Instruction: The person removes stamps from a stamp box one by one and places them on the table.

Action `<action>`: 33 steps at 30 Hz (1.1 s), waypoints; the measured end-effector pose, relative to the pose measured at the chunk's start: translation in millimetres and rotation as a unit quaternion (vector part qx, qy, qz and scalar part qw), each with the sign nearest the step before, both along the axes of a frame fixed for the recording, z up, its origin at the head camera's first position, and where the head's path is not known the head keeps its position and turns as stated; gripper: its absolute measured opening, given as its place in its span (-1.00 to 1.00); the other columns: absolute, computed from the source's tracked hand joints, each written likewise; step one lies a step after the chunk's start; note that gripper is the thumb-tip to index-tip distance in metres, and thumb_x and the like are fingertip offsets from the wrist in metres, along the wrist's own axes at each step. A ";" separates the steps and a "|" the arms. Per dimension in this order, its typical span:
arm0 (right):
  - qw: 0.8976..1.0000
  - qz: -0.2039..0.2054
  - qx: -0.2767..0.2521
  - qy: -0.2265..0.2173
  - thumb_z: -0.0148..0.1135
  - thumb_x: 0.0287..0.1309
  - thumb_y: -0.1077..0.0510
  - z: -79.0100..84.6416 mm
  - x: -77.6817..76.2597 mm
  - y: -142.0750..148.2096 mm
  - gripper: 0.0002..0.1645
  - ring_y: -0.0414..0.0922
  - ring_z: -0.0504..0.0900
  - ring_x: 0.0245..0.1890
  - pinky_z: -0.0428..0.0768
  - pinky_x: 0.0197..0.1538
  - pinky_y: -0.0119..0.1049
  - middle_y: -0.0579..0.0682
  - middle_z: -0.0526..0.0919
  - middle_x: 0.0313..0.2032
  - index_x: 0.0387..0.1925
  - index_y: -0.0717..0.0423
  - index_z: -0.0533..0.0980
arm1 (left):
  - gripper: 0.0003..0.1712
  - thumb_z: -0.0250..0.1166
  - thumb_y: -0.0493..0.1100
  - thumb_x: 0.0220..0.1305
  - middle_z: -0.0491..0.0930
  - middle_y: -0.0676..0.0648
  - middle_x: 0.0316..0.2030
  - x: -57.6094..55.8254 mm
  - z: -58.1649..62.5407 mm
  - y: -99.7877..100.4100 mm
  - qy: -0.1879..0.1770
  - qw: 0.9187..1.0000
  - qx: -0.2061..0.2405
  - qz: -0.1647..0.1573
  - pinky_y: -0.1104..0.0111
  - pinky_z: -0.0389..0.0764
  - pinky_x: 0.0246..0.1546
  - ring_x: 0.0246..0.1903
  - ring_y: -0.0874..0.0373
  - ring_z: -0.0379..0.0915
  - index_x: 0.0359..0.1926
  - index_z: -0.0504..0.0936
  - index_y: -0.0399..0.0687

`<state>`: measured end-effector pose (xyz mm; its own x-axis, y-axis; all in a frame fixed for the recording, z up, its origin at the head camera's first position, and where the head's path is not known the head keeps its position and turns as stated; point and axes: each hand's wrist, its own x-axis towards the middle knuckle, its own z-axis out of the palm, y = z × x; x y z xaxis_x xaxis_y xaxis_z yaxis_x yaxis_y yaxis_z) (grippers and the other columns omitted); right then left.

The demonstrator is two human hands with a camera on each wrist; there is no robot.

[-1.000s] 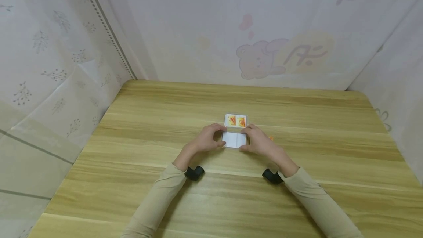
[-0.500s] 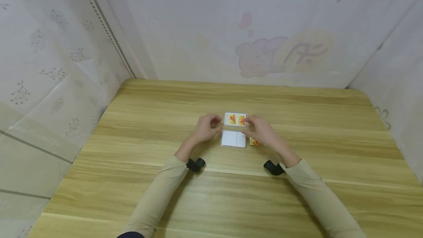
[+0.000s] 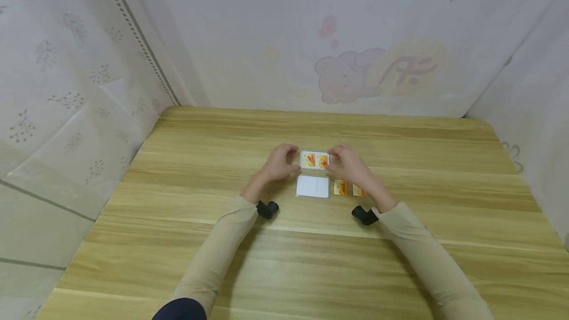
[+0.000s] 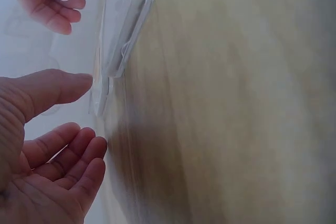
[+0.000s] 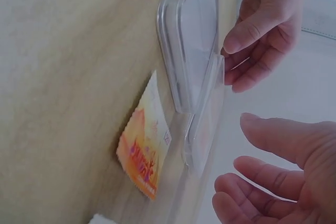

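Observation:
Two flat clear plastic cases lie on the table, one beyond the other. The far case holds two orange postage stamps side by side on white; the near case shows only white inside. My left hand is at the far case's left end, thumb and fingers apart and loosely bent. At the right end hovers my right hand, its fingertips close to the case's edge. In the right wrist view both hands look clear of the cases, with nothing between their fingers.
Right of the near case lie two loose orange stamps, the outer one partly under the right wrist. The wooden table meets a printed curtain behind. Black wrist cameras hang under both wrists.
Both hands have let go of the near case and moved forward to the ends of the far one. The two loose stamps, mostly covered before, now show on the right.

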<state>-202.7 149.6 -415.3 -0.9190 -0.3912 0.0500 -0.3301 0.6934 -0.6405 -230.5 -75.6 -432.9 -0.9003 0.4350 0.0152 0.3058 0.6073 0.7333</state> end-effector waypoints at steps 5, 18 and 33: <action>1.000 0.001 0.011 -0.005 0.31 0.07 0.25 0.3 -4.1 -2.4 -0.47 0.14 0.49 -0.11 0.54 -0.08 -0.06 0.29 0.50 -0.11 0.05 0.45 0.42 | -0.33 0.38 -0.33 0.01 0.44 -0.29 0.06 -4.9 0.8 1.4 -0.029 1.000 -0.007 -0.002 0.23 0.35 0.17 0.09 -0.09 0.34 0.17 0.37 -0.44; 0.999 0.013 0.026 -0.033 0.34 0.03 0.24 -2.8 -14.4 -2.8 -0.40 0.10 0.45 -0.10 0.51 -0.05 -0.07 0.27 0.45 -0.05 0.10 0.42 0.39 | -0.25 0.45 -0.25 -0.07 0.41 -0.24 0.04 -17.2 2.7 2.5 -0.047 0.996 -0.061 -0.042 0.27 0.33 0.18 0.08 -0.06 0.32 0.17 0.38 -0.39; 0.996 0.050 0.061 -0.037 0.43 -0.06 0.18 -5.6 -22.4 -3.9 -0.29 0.09 0.42 -0.02 0.47 0.05 -0.07 0.25 0.42 0.06 0.12 0.40 0.39 | -0.29 0.46 -0.19 -0.06 0.42 -0.21 -0.03 -24.3 2.1 3.5 -0.031 0.993 -0.094 -0.065 0.27 0.38 0.08 0.00 -0.03 0.32 0.14 0.44 -0.34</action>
